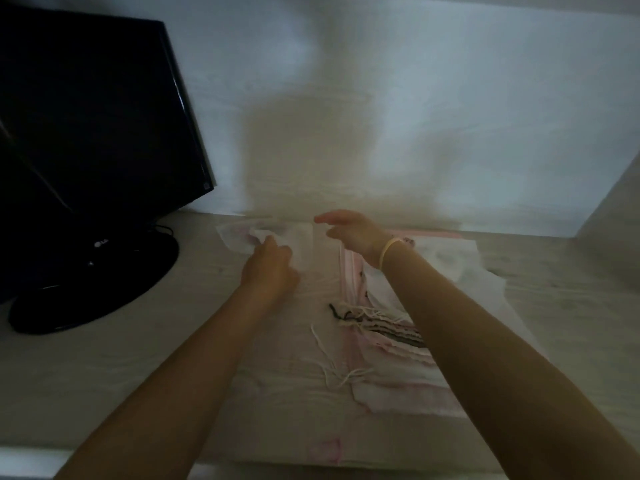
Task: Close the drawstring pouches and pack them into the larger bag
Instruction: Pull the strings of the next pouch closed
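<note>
A large white and pale pink bag [284, 403] lies flat on the desk in front of me. Several small drawstring pouches [391, 344] with white and dark fringed cords lie on it near my right forearm. My left hand [268, 268] has curled fingers that grip the white fabric at the far edge of the bag [298, 237]. My right hand [349, 233], with a yellow band at the wrist, hovers just above the far edge, fingers loosely spread and holding nothing. More white fabric [450, 261] spreads out to the right.
A black monitor [93, 112] on a round black stand [86, 282] fills the left side of the desk. A white wall [415, 116] rises right behind the bag. The light wooden desk top [571, 306] extends to the right.
</note>
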Demonstrator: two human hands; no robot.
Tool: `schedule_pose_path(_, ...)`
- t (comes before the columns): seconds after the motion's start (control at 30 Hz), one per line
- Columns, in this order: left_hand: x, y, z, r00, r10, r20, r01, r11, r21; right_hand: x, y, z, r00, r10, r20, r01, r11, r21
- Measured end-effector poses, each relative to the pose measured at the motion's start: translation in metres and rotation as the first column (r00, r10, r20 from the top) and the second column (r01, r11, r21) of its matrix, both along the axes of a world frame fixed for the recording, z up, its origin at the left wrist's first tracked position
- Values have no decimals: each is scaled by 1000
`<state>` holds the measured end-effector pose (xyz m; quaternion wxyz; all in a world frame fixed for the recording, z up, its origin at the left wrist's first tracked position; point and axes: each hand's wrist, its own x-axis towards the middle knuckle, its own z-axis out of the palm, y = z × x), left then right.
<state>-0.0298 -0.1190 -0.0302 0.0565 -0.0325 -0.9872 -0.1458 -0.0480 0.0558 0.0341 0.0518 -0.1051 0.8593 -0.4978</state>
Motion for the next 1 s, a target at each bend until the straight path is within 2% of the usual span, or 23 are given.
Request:
schedule_pose_path(0.03, 2, 4, 3, 998, 30, 61, -27, 999, -46, 3, 6, -2, 999, -6, 39, 5, 1000, 20)
schedule_pose_path(0.07, 6, 9, 6, 997, 59, 40, -57, 997, -44, 4, 12, -3, 997, -25, 78, 24, 999, 23)
schedule_pose_path(0.13, 16, 27, 14, 987, 80, -139, -73, 996, 57, 8, 27, -4, 989, -65, 134, 62, 998, 25)
schedule_pose_path(0.2, 24, 47, 20, 955, -2, -295, 53, 985, 163, 15, 44, -2, 986, -72, 154, 60, 995, 77)
schedule_pose_path(0.23, 26, 57, 22, 955, -78, -285, 140, 969, 205, 20, 53, -1, 985, -66, 158, 43, 988, 148)
schedule_pose_path(0.3, 26, 75, 23, 957, -285, -63, 290, 905, 312, 32, 69, 5, 979, -36, 198, -37, 934, 355)
schedule_pose_path(0.37, 24, 87, 19, 862, -462, 207, 367, 852, 374, 45, 81, 10, 960, -15, 279, -153, 805, 573)
schedule_pose_path(0.43, 24, 97, 15, 809, -519, 276, 428, 842, 329, 57, 96, 12, 942, 4, 335, -245, 692, 679)
schedule_pose_path(0.53, 28, 109, 10, 809, -533, 247, 447, 832, 329, 73, 117, 12, 936, 26, 350, -274, 675, 685)
schedule_pose_path(0.6, 33, 117, 10, 804, -543, 240, 442, 818, 368, 81, 128, 9, 943, 24, 331, -251, 704, 665)
schedule_pose_path(0.67, 37, 127, 12, 833, -523, 182, 414, 806, 423, 85, 138, 6, 972, 10, 236, -173, 713, 680)
schedule_pose_path(0.77, 41, 142, 15, 893, -439, 99, 364, 834, 414, 92, 151, 4, 990, -22, 136, -87, 662, 745)
schedule_pose_path(0.83, 41, 149, 16, 912, -391, 122, 312, 856, 412, 99, 154, 1, 987, -22, 161, -118, 588, 800)
schedule_pose_path(0.9, 42, 157, 17, 917, -362, 169, 264, 866, 425, 105, 157, -6, 995, -14, 102, -79, 541, 838)
schedule_pose_path(1.0, 44, 162, 19, 927, -332, 177, 253, 898, 360, 104, 160, -16, 998, -58, -40, 67, 584, 809)
